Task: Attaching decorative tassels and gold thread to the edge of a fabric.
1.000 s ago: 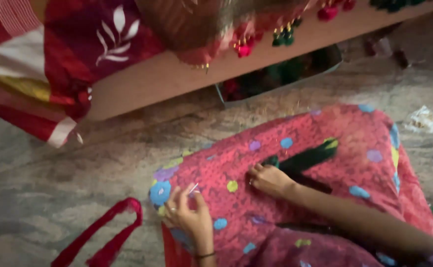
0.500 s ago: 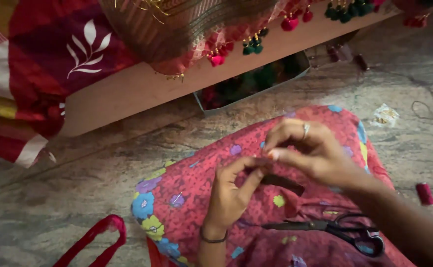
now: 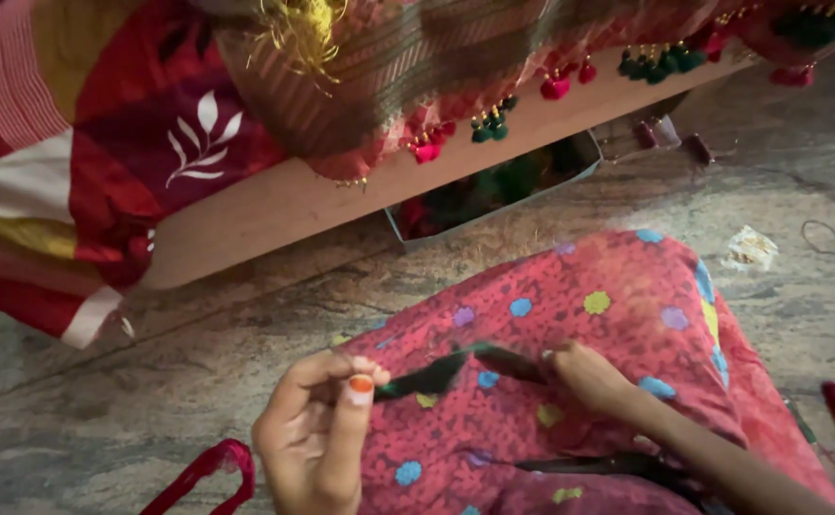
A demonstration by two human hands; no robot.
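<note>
over the pink dotted cloth (image 3: 570,381) covering the lap, a limp, light bunch of dark green threads (image 3: 441,374) is pinched shut at one end by the left hand (image 3: 317,429) and at the other by the right hand (image 3: 589,374), and is judged best gripped at its ends.
</note>
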